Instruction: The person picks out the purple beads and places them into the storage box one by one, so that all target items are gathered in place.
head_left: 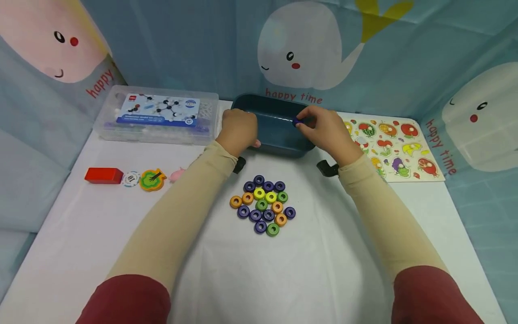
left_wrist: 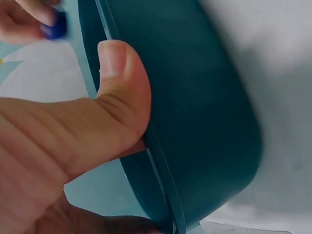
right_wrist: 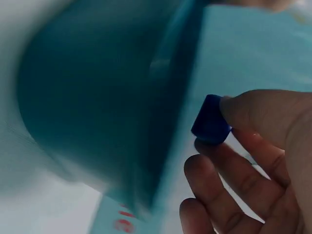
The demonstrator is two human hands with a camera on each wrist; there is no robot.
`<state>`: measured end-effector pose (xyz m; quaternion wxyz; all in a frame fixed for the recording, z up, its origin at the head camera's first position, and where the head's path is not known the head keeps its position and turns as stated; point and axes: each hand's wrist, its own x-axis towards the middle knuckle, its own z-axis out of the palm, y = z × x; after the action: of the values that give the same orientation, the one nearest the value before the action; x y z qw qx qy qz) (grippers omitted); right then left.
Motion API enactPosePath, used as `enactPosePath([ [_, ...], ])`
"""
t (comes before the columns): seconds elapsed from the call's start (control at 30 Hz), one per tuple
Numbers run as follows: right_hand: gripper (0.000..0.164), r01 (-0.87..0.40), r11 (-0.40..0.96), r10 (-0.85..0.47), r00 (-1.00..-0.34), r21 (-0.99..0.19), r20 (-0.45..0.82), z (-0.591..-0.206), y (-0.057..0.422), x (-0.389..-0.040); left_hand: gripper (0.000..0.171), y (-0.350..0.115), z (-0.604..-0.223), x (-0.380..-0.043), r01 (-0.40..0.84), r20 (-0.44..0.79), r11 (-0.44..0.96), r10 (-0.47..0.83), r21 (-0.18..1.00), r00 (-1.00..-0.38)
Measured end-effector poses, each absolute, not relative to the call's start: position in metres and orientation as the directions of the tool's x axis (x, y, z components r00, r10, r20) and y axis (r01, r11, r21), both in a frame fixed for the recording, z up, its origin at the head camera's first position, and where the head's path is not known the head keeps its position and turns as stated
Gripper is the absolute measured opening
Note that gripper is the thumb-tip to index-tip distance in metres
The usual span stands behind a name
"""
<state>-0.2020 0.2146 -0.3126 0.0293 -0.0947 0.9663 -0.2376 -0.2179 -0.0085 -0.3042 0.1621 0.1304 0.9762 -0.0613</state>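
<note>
A dark teal plastic basin (head_left: 279,132) stands at the back of the table. My left hand (head_left: 239,128) grips its left end, the thumb lying over the rim in the left wrist view. Above the basin's right end, my right hand (head_left: 328,132) pinches a small dark blue ring bead (right_wrist: 212,121) between thumb and fingers. The other fingers of that hand are loosely bent. On the white table in front of the basin lies a loose cluster of purple, orange, yellow and green ring beads (head_left: 256,219).
A clear plastic case (head_left: 158,135) with a labelled lid sits back left. A fruit sticker board (head_left: 408,150) lies to the right. Left of the beads are a red block (head_left: 103,176), a round chip (head_left: 131,179), a tree-shaped piece (head_left: 147,184) and a pink piece (head_left: 176,174).
</note>
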Motion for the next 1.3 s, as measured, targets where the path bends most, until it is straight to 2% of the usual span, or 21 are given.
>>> enactPosePath([
  [0.1, 0.029, -0.156, 0.894, -0.203, -0.977, -0.420, -0.070, -0.329, 0.209, -0.232, 0.074, -0.008, -0.305, -0.217, 0.276, -0.338, 0.959, 0.238, -0.068, -0.911],
  [0.2, 0.026, -0.182, 0.915, -0.221, -0.973, -0.359, -0.068, -0.343, 0.204, -0.248, 0.075, -0.008, -0.307, -0.216, 0.276, -0.333, 0.959, 0.240, -0.065, -0.912],
  [0.47, 0.026, -0.282, 0.951, -0.281, -0.959, -0.123, 0.033, -0.361, 0.197, -0.253, 0.068, -0.006, -0.304, -0.217, 0.295, -0.340, 0.953, 0.254, -0.074, -0.905],
  [0.63, 0.029, -0.281, 0.951, -0.280, -0.960, -0.126, 0.026, -0.361, 0.197, -0.253, 0.061, -0.006, -0.301, -0.219, 0.285, -0.362, 0.956, 0.243, -0.069, -0.900],
  [0.77, 0.036, -0.246, 0.948, -0.250, -0.968, -0.202, 0.007, -0.356, 0.198, -0.248, 0.062, -0.007, -0.300, -0.218, 0.285, -0.372, 0.956, 0.241, -0.067, -0.896],
  [0.9, 0.036, -0.232, 0.913, -0.239, -0.971, -0.335, 0.019, -0.342, 0.199, -0.220, 0.062, -0.007, -0.301, -0.217, 0.292, -0.380, 0.954, 0.245, -0.071, -0.892],
  [1.0, 0.030, -0.299, 0.862, -0.307, -0.950, -0.410, 0.047, -0.332, 0.198, -0.183, 0.061, -0.007, -0.303, -0.217, 0.289, -0.377, 0.954, 0.239, -0.080, -0.895],
  [1.1, 0.022, -0.364, 0.821, -0.389, -0.921, -0.440, 0.036, -0.329, 0.199, -0.143, 0.062, -0.008, -0.305, -0.218, 0.283, -0.363, 0.955, 0.234, -0.087, -0.902],
  [1.3, 0.014, -0.408, 0.802, -0.482, -0.873, -0.435, -0.071, -0.345, 0.209, -0.075, 0.067, -0.009, -0.306, -0.218, 0.293, -0.345, 0.952, 0.246, -0.091, -0.906],
])
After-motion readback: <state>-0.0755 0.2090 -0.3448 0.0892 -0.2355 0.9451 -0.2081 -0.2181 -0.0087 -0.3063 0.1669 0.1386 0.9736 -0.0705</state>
